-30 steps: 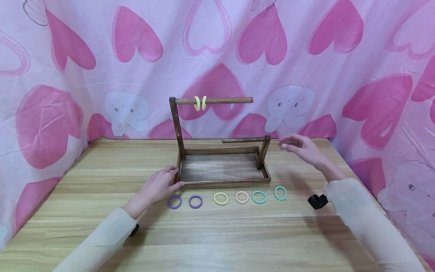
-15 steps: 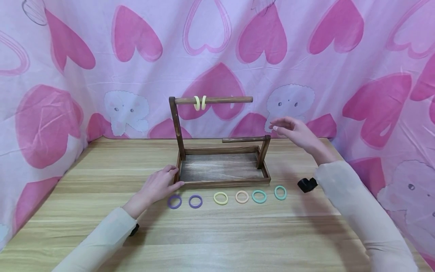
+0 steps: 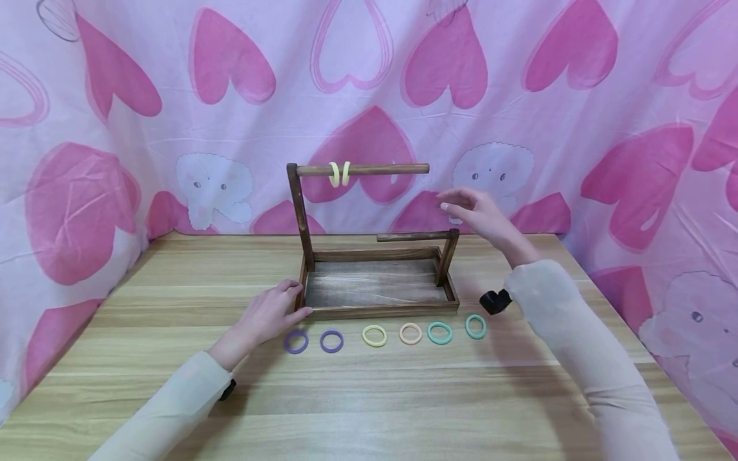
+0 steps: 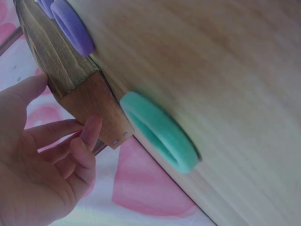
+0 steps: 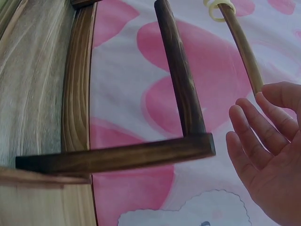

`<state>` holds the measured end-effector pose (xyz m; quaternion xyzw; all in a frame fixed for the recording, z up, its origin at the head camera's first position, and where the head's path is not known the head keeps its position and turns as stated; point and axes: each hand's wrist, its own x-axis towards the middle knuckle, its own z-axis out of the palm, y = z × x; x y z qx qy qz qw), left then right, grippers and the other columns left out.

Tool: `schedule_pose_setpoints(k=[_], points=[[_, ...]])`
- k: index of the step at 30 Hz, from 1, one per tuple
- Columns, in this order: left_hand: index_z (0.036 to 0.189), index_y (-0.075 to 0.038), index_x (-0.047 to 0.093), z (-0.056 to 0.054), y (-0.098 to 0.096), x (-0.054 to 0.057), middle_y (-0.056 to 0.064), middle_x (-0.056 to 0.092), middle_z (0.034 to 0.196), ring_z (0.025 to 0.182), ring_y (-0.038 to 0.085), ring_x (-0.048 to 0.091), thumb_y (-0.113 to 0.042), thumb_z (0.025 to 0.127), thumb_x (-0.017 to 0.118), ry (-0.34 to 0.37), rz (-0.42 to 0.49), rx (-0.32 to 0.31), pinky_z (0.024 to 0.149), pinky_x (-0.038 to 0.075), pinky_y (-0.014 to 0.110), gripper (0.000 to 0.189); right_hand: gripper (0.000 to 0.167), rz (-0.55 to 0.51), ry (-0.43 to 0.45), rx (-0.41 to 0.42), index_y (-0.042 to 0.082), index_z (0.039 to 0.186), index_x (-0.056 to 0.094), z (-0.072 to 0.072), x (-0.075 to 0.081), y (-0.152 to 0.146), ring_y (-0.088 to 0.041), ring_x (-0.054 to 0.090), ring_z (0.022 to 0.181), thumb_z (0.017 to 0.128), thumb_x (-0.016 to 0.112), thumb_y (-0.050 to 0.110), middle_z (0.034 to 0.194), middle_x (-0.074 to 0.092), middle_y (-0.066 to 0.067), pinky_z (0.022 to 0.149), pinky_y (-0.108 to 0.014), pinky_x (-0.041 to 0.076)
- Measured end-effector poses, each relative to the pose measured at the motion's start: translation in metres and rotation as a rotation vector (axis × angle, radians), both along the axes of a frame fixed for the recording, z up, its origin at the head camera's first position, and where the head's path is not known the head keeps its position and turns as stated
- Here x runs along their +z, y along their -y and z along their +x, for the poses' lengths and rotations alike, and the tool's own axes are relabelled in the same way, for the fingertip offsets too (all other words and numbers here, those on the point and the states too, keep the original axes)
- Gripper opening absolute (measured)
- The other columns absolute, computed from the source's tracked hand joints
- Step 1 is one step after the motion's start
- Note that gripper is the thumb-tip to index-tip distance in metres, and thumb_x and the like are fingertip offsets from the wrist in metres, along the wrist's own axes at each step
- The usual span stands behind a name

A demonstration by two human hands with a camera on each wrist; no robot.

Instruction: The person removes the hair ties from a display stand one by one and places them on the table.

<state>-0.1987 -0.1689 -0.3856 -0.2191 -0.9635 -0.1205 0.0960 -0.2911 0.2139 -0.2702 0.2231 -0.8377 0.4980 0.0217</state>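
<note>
My left hand point(image 3: 262, 315) grips the front left corner of a dark wooden rack point(image 3: 380, 312), a shallow tray with two bars on posts. In the left wrist view, its thumb and fingers lie around the corner; a green hair tie point(image 4: 162, 134) and purple hair ties point(image 4: 74, 28) lie close by. My right hand point(image 3: 475, 214) hangs in the air above the short lower bar point(image 3: 412, 237), its fingers loosely bent and holding nothing. In the right wrist view, its fingertips overlap the free end of the long upper bar point(image 5: 242, 44). Two yellow hair ties point(image 3: 340, 174) hang on that bar.
Along the tray's front lie purple point(image 3: 331, 341), yellow point(image 3: 375, 336), peach point(image 3: 410, 333) and green hair ties point(image 3: 440, 333) on the wooden table point(image 3: 369, 410). A pink heart-print cloth point(image 3: 357, 38) stands behind and at both sides.
My right hand has risen and moved left, from beside the short bar's post to above it. My left hand, the rack and the hair ties have stayed put.
</note>
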Motion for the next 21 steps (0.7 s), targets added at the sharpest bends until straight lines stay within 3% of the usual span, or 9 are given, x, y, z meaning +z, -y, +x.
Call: schedule_pose_setpoints(k=[9, 21], points=[[0.112, 0.006, 0.056, 0.000, 0.000, 0.000, 0.016, 0.053, 0.112, 0.087, 0.034, 0.057, -0.036, 0.080, 0.063, -0.004, -0.001, -0.003, 0.066, 0.049, 0.042, 0.054, 0.036, -0.061, 0.044, 0.036, 0.001, 0.117, 0.051, -0.007, 0.001, 0.022, -0.026, 0.053, 0.100, 0.088, 0.055, 0.020, 0.114, 0.055, -0.014, 0.088, -0.035, 0.039], [0.113, 0.006, 0.056, -0.001, 0.001, 0.000, 0.017, 0.052, 0.113, 0.088, 0.034, 0.057, -0.036, 0.080, 0.063, 0.003, -0.002, -0.002, 0.067, 0.049, 0.043, 0.054, 0.030, -0.097, -0.059, 0.067, -0.004, 0.111, 0.054, -0.014, 0.001, 0.052, -0.024, 0.053, 0.098, 0.084, 0.059, 0.008, 0.109, 0.056, -0.018, 0.087, -0.032, 0.041]])
